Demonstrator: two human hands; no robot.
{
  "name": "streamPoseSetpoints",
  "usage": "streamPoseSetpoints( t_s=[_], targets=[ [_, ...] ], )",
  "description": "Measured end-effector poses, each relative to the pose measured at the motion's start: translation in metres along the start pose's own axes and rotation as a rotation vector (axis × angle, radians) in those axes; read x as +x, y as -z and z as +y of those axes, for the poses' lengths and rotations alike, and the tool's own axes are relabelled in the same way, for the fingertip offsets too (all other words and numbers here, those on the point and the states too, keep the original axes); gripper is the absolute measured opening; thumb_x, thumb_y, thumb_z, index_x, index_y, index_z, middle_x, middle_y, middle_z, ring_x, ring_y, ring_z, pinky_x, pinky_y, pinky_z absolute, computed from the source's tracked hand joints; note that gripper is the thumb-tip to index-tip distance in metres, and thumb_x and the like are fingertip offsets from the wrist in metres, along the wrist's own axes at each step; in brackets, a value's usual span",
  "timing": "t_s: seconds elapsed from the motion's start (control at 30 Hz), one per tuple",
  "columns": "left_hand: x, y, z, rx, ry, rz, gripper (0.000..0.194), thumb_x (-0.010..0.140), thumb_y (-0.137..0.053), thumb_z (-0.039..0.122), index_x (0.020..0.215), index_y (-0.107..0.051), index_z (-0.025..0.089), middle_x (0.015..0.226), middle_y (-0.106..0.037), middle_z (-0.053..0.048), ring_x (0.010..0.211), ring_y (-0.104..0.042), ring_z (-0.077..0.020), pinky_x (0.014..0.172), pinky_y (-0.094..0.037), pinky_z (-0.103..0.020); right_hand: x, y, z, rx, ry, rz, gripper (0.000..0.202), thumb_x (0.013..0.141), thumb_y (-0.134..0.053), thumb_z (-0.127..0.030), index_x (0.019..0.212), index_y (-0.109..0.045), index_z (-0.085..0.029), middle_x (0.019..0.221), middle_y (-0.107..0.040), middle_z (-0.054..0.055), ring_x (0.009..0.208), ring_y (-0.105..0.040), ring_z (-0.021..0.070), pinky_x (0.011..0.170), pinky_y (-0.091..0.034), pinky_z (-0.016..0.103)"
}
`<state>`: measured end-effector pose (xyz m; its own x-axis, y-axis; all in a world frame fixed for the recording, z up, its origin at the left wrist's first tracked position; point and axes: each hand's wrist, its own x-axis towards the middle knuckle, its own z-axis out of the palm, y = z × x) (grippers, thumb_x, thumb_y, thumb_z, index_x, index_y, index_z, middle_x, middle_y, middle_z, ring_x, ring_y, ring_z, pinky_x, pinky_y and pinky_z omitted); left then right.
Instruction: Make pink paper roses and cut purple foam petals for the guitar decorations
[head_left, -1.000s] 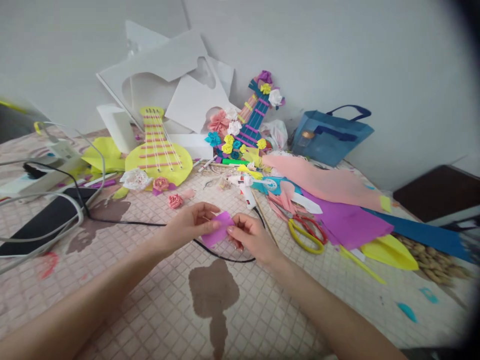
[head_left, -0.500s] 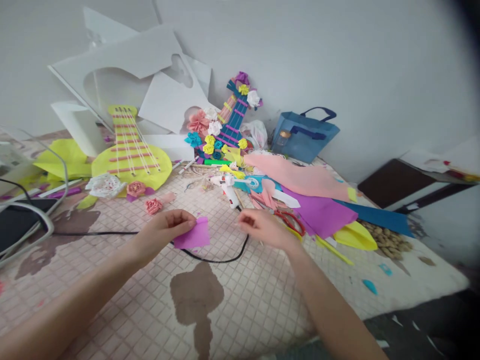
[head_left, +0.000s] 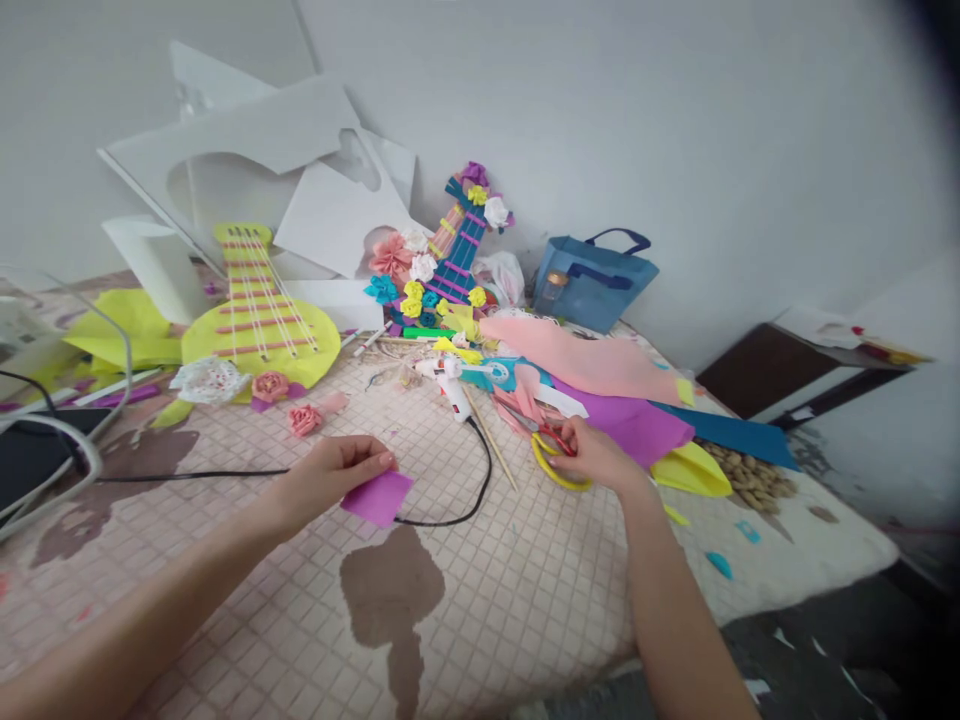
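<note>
My left grip point(head_left: 330, 474) pinches the purple paper square point(head_left: 379, 499), which projects on its near side. My right grip point(head_left: 606, 460), nearer the scissors point(head_left: 537, 446), meets their red handle, closure indeterminable; blades point leftward and away from it.

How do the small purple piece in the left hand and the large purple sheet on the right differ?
The small purple piece covers far less area than the large purple sheet. The small purple piece is pinched in the left hand, while the large purple sheet lies among other papers, partly covered by the pink sheet. Both are purple.
</note>
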<state>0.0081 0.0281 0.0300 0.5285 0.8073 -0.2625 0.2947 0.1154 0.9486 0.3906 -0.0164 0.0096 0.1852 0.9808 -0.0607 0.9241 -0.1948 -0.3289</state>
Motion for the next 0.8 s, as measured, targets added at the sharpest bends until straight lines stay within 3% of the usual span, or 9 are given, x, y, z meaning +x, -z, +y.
streamPoseSetpoints(
  t_s=[0.27, 0.53, 0.7, 0.8],
  targets=[
    [0.002, 0.008, -0.006, -0.132, 0.012, -0.120, 0.033, 0.069, -0.074, 0.042, 0.090, -0.064, 0.018, 0.077, -0.064, -0.002, 0.064, -0.054, -0.0116, 0.053, -0.035, -0.020, -0.002, 0.001, 0.004, 0.037, 0.016, -0.009, 0.026, 0.075, -0.060, -0.045, 0.078, -0.050, -0.021, 0.069, -0.061, 0.001, 0.064, -0.056, 0.0175, 0.055, -0.036, 0.027],
    [0.003, 0.009, -0.004, -0.142, 0.026, -0.085, 0.032, 0.069, -0.073, 0.045, 0.084, -0.064, 0.018, 0.070, -0.062, -0.001, 0.053, -0.048, -0.0089, 0.045, -0.028, -0.019, -0.033, 0.016, 0.008, 0.118, 0.040, 0.046, 0.032, 0.076, -0.060, -0.045, 0.098, -0.054, -0.021, 0.085, -0.068, 0.006, 0.076, -0.063, 0.0237, 0.064, -0.045, 0.032],
    [0.001, 0.007, -0.001, -0.164, 0.004, -0.070, 0.030, 0.068, -0.074, 0.042, 0.082, -0.066, 0.017, 0.073, -0.063, -0.001, 0.055, -0.049, -0.0082, 0.047, -0.029, -0.018, -0.048, 0.018, -0.036, 0.290, 0.186, -0.082, 0.044, 0.073, -0.068, -0.042, 0.112, -0.058, -0.023, 0.108, -0.067, 0.010, 0.096, -0.063, 0.0288, 0.078, -0.049, 0.039],
    [0.002, 0.007, -0.001, -0.153, -0.006, -0.062, 0.029, 0.068, -0.073, 0.041, 0.081, -0.067, 0.016, 0.072, -0.064, -0.001, 0.055, -0.050, -0.0086, 0.047, -0.030, -0.019, -0.048, 0.012, -0.079, 0.329, 0.302, -0.156, 0.031, 0.074, -0.068, -0.043, 0.095, -0.062, -0.022, 0.088, -0.067, 0.006, 0.079, -0.061, 0.0240, 0.069, -0.048, 0.035]
  ],
)
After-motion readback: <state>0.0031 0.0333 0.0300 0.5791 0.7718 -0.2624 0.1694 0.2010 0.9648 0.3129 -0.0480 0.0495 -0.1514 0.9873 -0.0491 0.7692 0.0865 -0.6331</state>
